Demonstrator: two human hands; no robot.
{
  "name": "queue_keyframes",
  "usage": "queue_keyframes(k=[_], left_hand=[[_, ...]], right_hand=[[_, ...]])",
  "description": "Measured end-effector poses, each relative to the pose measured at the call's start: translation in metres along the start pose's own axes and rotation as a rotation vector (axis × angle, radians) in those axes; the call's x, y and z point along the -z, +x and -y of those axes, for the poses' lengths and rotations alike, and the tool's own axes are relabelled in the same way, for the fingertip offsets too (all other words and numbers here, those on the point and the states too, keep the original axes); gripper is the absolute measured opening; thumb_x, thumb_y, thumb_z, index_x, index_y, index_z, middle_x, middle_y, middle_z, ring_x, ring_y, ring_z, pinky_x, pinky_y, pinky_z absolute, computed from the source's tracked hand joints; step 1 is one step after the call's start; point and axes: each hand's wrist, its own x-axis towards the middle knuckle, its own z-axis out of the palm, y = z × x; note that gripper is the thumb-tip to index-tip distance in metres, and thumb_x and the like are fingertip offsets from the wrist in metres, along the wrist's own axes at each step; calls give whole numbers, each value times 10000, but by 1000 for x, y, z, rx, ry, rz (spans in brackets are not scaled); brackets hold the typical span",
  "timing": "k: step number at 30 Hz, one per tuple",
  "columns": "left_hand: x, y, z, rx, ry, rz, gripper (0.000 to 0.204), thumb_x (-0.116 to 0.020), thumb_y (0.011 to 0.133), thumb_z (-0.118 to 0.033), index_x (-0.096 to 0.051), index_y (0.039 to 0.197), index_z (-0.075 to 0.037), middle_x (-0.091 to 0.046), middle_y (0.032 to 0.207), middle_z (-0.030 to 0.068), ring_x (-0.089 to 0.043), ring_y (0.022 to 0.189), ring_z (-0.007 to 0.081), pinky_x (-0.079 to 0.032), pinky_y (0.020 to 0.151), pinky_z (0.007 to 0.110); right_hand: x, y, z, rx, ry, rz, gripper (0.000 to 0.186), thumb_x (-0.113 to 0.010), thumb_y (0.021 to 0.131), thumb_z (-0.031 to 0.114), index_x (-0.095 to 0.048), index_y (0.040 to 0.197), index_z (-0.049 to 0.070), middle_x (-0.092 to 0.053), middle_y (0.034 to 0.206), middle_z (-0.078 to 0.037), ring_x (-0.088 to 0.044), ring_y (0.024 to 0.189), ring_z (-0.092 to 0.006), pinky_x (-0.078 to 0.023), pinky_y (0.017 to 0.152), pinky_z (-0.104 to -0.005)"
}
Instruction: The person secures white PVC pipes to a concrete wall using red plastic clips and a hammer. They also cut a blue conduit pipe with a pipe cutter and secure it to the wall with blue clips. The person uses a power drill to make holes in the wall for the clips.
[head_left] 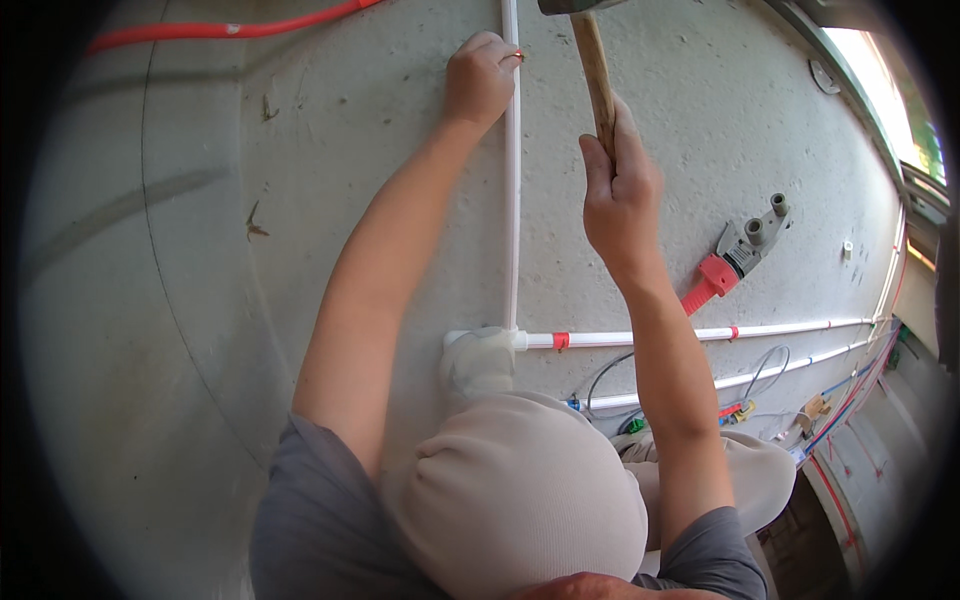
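Note:
My right hand [622,200] is wrapped round the wooden handle of a hammer [592,75], whose dark head is partly cut off at the upper edge. Over to its left, my left hand [483,80] is pinched against a long white pipe [513,200] on the grey concrete surface. Between those fingertips shows a small orange-gold piece [517,56], too small to name. The hammer head is apart from the left hand, above and to its right. At its near end the pipe meets a white fitting [519,340].
A pipe welding tool [745,245] with a red grip lies right of my right forearm. White pipes [680,337] with red bands run off to the right. A red conduit [230,30] crosses the upper left. My knee in beige trousers [525,480] is near.

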Motion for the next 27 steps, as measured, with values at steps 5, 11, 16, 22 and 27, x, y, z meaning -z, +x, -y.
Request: queue_keyframes(k=[5, 11, 16, 22, 27], left_hand=[[3, 4, 2, -11, -45, 14, 53, -793, 801, -26, -751, 835, -30, -705, 862, 101, -694, 782, 297, -557, 696, 383], [2, 1, 4, -15, 4, 47, 69, -797, 796, -24, -730, 811, -29, -699, 855, 103, -688, 773, 309, -549, 682, 382], [4, 1, 4, -51, 52, 77, 25, -753, 837, -36, -731, 837, -25, -705, 926, 117, -687, 844, 333, -555, 744, 420], [5, -5, -2, -104, 131, 128, 82, -687, 886, -59, -746, 900, -5, -702, 989, 141, -661, 946, 361, -548, 858, 448], [5, -5, -6, -106, 162, 120, 97, -687, 882, -55, -750, 914, 11, -698, 1022, 158, -654, 979, 373, -537, 891, 444]], right_hand=[[-27, 6, -19, -203, -224, 192, 509, -581, 1046, 144, -483, 1526, 9, -704, 1037, -313, -671, 930, -508, -522, 809, -532], [-25, 2, -20, -8, 22, -88, 507, -566, 1058, 162, -480, 1530, -4, -712, 1056, -313, -688, 939, -490, -544, 825, -516], [-31, 8, -23, -248, -250, 206, 511, -567, 1038, 112, -466, 1523, -12, -705, 1051, -318, -683, 930, -502, -531, 795, -542], [-31, 4, -32, -35, -109, -3, 522, -579, 1038, 113, -457, 1529, -11, -704, 982, -309, -675, 908, -502, -511, 779, -552], [-37, 3, -36, -236, -138, 125, 523, -593, 1035, 101, -471, 1537, 26, -682, 1031, -338, -665, 918, -512, -519, 809, -513]])
